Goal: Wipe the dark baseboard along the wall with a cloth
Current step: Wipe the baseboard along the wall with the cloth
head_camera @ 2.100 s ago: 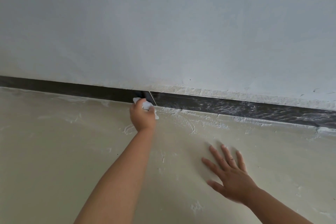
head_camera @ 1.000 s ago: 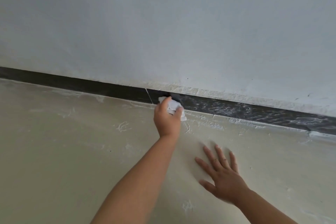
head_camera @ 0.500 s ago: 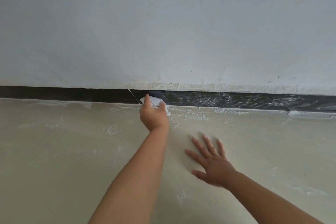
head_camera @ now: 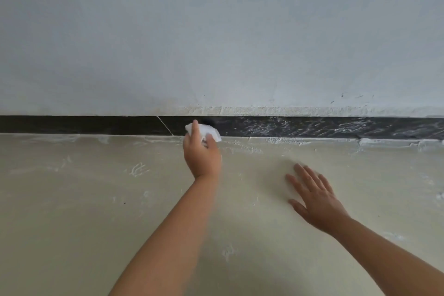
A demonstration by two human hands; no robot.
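**Cloth pressed to the baseboard, just right of the joint**

I see my left hand [head_camera: 201,156] reaching out to the foot of the wall [head_camera: 216,43], its fingers [head_camera: 195,127] curled round a crumpled white cloth [head_camera: 210,131] and holding it against the dark baseboard [head_camera: 96,124]. The cloth sits just to the right of a thin diagonal joint line [head_camera: 165,125] in the board. Left of that line the strip looks plain dark; right of the cloth it is streaked with white smears [head_camera: 300,126]. My right hand [head_camera: 317,199] lies flat on the pale floor [head_camera: 72,211], fingers spread and straight, holding nothing, well apart from the cloth. White flecks dot the floor.
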